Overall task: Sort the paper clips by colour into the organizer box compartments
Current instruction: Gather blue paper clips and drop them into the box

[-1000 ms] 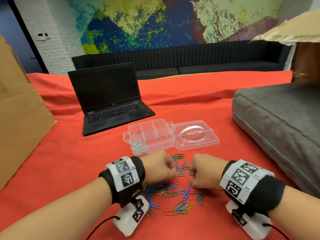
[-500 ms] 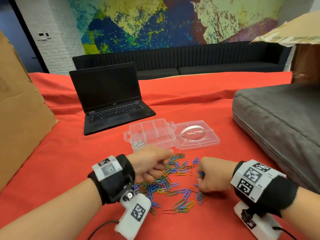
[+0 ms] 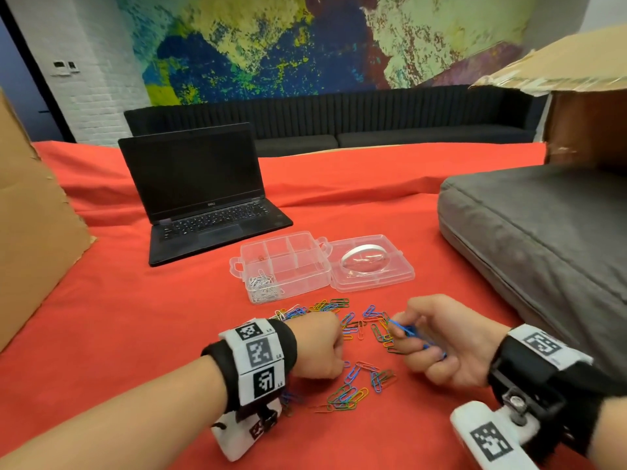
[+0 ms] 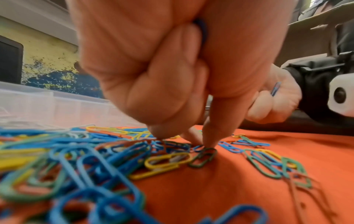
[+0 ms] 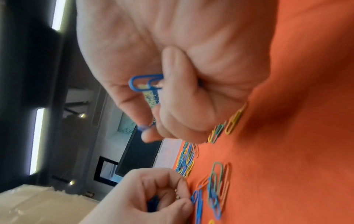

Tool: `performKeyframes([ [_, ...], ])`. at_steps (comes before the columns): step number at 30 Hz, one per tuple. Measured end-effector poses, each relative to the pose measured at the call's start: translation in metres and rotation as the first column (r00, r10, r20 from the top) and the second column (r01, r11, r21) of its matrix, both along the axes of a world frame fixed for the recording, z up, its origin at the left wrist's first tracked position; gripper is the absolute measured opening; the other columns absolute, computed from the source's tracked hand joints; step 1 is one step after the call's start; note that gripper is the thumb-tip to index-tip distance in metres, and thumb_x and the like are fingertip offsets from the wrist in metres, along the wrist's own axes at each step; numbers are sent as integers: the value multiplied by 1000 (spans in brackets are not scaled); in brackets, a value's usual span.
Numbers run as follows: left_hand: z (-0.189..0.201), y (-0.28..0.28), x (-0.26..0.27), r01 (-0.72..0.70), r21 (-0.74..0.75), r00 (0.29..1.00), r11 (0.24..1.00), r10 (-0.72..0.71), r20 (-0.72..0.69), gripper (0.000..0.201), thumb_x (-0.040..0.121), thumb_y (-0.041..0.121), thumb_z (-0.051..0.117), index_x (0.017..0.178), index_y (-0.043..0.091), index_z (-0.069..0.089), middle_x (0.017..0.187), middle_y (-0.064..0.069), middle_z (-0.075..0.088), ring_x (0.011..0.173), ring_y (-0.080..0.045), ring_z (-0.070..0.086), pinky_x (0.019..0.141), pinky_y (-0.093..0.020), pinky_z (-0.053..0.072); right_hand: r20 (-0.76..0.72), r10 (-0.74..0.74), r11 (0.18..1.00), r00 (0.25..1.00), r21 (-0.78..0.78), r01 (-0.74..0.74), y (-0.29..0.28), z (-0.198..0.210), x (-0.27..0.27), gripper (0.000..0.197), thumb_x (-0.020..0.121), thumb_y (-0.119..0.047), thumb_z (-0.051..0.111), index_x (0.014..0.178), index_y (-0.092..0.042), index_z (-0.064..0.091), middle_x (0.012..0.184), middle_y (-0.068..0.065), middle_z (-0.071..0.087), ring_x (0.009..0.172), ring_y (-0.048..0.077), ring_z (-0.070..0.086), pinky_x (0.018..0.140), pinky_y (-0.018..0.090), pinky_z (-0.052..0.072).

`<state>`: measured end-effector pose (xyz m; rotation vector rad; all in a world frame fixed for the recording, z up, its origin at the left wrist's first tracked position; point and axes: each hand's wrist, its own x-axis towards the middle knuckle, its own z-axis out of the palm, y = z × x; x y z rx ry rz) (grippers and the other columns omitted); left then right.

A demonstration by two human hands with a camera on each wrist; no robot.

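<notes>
Coloured paper clips [image 3: 353, 385] lie scattered on the red cloth in front of the clear organizer box [image 3: 305, 247]. Its front-left compartment holds silver clips [image 3: 263, 286]. My left hand [image 3: 322, 344] is curled knuckles-up over the pile. In the left wrist view its fingertips [image 4: 207, 144] touch clips on the cloth, and a blue clip [image 4: 203, 30] is tucked in the palm. My right hand [image 3: 400, 334] is raised just above the pile and grips blue clips [image 3: 409, 330]. One blue clip [image 5: 145, 82] pokes out of the fist and another is pinched at the fingertips [image 5: 148, 137].
The box's open lid [image 3: 403, 278] lies to its right. A black laptop [image 3: 203, 198] stands behind the box to the left. A grey cushion [image 3: 543, 239] fills the right side. Cardboard [image 3: 30, 215] leans at the left and a cardboard box [image 3: 583, 130] stands at the far right.
My right hand has lifted off the pile and turned, so the blue clips in it now show. My left hand has come back down onto the pile.
</notes>
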<state>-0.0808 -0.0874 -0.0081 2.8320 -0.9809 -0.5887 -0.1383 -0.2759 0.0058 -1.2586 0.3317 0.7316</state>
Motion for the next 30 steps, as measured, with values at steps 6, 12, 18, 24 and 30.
performKeyframes([
  [6, 0, 5, 3, 44, 42, 999, 998, -43, -30, 16, 85, 19, 55, 79, 8, 65, 68, -4, 54, 61, -18, 48, 59, -24, 42, 38, -34, 994, 999, -106, 38, 7, -1, -1, 28, 89, -29, 47, 64, -17, 45, 59, -1, 40, 37, 6, 18, 32, 7, 11],
  [12, 7, 22, 12, -441, -272, 752, 855, 187, -631, 25, 92, 23, 33, 67, 21, 36, 53, 1, 28, 36, -10, 23, 37, -10, 21, 245, 353, 739, 903, -665, -109, 12, -5, -9, 14, 95, -20, 52, 92, -13, 64, 55, -5, 46, 36, 6, 31, 33, 13, 24],
  [18, 15, 30, 18, -803, -356, 219, 478, -319, -922, 15, 80, 20, 32, 68, 14, 39, 55, -4, 31, 35, -7, 26, 35, -6, 21, 217, 614, 366, 759, -930, -30, 9, -3, -6, 17, 91, -19, 55, 84, -26, 68, 57, -10, 52, 39, -6, 45, 46, 8, 34],
  [24, 3, 4, 3, -355, -350, 861, 867, 158, -484, 36, 95, 38, 50, 66, 18, 45, 54, 1, 35, 38, -11, 30, 36, -12, 25, 222, 642, 338, 734, -941, -10, 6, -6, -5, 23, 92, -15, 51, 94, -19, 74, 63, -15, 56, 51, -10, 50, 53, 5, 36],
  [30, -7, -10, -4, -41, -93, 999, 995, 41, -4, 27, 83, 36, 68, 87, 9, 69, 79, -5, 64, 74, -18, 57, 69, -26, 46, 193, 632, 243, 750, -969, 45, 3, -6, -3, 19, 89, -24, 56, 79, -21, 71, 73, -2, 62, 56, 5, 47, 55, 15, 36],
])
